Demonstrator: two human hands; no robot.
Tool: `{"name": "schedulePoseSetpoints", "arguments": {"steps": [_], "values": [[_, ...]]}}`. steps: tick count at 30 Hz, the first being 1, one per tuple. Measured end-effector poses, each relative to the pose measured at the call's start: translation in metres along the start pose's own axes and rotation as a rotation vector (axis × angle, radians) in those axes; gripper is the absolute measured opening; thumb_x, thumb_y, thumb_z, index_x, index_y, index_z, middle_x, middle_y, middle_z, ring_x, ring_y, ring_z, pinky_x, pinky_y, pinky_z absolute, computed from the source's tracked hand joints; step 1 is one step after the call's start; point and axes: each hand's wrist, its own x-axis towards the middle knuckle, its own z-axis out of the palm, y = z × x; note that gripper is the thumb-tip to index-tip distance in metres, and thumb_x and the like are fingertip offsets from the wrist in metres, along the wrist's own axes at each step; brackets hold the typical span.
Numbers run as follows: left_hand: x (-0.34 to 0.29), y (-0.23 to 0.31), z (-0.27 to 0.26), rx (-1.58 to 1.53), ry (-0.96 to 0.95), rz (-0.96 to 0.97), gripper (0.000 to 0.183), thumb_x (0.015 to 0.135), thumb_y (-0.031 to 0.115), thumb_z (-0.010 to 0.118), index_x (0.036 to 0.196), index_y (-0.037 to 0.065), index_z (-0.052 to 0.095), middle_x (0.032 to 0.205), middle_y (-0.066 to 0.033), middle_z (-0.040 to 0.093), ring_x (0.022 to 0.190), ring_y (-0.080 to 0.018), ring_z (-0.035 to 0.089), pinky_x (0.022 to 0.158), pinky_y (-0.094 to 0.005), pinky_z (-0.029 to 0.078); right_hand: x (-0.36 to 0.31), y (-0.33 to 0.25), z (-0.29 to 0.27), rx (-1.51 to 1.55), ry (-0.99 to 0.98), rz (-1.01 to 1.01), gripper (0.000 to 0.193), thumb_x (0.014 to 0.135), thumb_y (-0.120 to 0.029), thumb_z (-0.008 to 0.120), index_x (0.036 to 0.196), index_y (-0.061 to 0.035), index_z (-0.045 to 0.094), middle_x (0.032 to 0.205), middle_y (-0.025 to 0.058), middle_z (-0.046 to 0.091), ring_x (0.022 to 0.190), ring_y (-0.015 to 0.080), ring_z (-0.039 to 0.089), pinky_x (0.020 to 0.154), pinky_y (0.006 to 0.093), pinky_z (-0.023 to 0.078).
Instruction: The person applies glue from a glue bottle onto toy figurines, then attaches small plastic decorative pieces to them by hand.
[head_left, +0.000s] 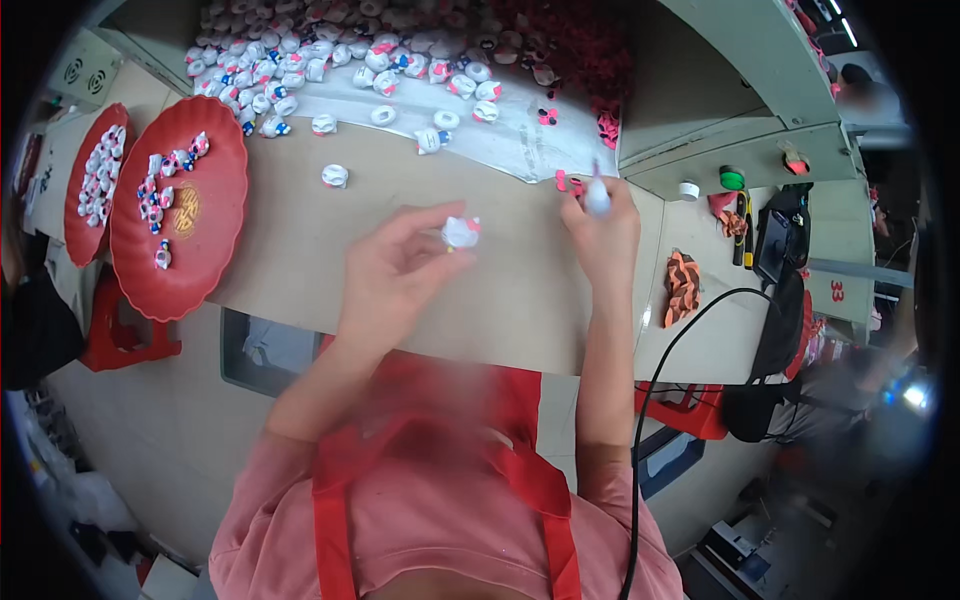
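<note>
My left hand [395, 265] is raised over the tabletop, thumb and fingers pinching a small white toy figure [461, 232] that has a pink piece on its side. To the right, the fingers of my right hand [610, 225] close round a small white bottle [598, 198] with a thin tip pointing away from me. The bottle is a little blurred. Close by that hand lie small pink bow-shaped pieces [562, 181]; the hand partly covers some. A lone white ring-like piece [335, 176] rests on the table beyond my left hand.
Many white pieces [290, 62] are heaped on a white sheet [520, 150] at the back, beside a pink heap [585, 60]. Two red scalloped plates [225, 220] with figures stand left. A black cable [650, 400] runs along my right arm. A patterned orange-brown item [682, 288] lies right.
</note>
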Motion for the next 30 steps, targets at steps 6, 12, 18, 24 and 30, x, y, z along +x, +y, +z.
{"name": "schedulePoseSetpoints", "arguments": {"steps": [6, 12, 18, 24, 30], "values": [[-0.006, 0.003, -0.006, -0.141, -0.043, -0.144, 0.041, 0.077, -0.007, 0.060, 0.117, -0.003, 0.052, 0.098, -0.0078, 0.062, 0.085, -0.0139, 0.061, 0.077, -0.0243, 0.048, 0.014, -0.010, 0.012, -0.735, 0.023, -0.134, 0.027, 0.070, -0.023, 0.068, 0.085, -0.0012, 0.065, 0.069, 0.0144, 0.064, 0.060, 0.0269, 0.060, 0.067, 0.0344, 0.048], [-0.002, -0.004, 0.010, -0.144, -0.029, -0.141, 0.041, 0.078, -0.006, 0.059, 0.119, -0.002, 0.051, 0.099, -0.0076, 0.061, 0.087, -0.0134, 0.061, 0.078, -0.0235, 0.047, -0.039, -0.046, -0.008, 0.138, -0.171, 0.085, 0.018, 0.076, -0.008, 0.064, 0.089, 0.0033, 0.062, 0.073, 0.0093, 0.063, 0.063, 0.0135, 0.060, 0.058, 0.0261, 0.049], [-0.004, -0.006, 0.025, -0.108, -0.020, 0.018, 0.036, 0.078, -0.002, 0.061, 0.113, 0.002, 0.057, 0.096, -0.0040, 0.059, 0.084, -0.0094, 0.057, 0.076, -0.0223, 0.046, -0.069, -0.073, -0.002, 0.553, -0.302, 0.180, 0.010, 0.074, 0.001, 0.067, 0.082, 0.0041, 0.061, 0.075, 0.0083, 0.062, 0.059, 0.0113, 0.057, 0.055, 0.0229, 0.049], [-0.004, -0.006, 0.015, -0.067, -0.047, 0.146, 0.034, 0.078, -0.004, 0.059, 0.112, 0.000, 0.057, 0.106, -0.0070, 0.055, 0.094, -0.0122, 0.055, 0.079, -0.0240, 0.046, -0.064, -0.073, -0.001, 0.415, -0.324, 0.201, 0.011, 0.072, -0.002, 0.070, 0.079, 0.0020, 0.062, 0.071, 0.0038, 0.061, 0.060, 0.0074, 0.054, 0.053, 0.0199, 0.044], [-0.004, 0.008, 0.006, -0.114, -0.085, 0.151, 0.032, 0.078, -0.004, 0.059, 0.110, -0.001, 0.058, 0.106, -0.0081, 0.055, 0.098, -0.0150, 0.054, 0.081, -0.0267, 0.048, -0.065, -0.079, 0.008, 0.314, -0.276, 0.163, 0.012, 0.071, -0.003, 0.072, 0.079, -0.0001, 0.064, 0.069, 0.0003, 0.061, 0.063, 0.0041, 0.052, 0.056, 0.0183, 0.042]]}}
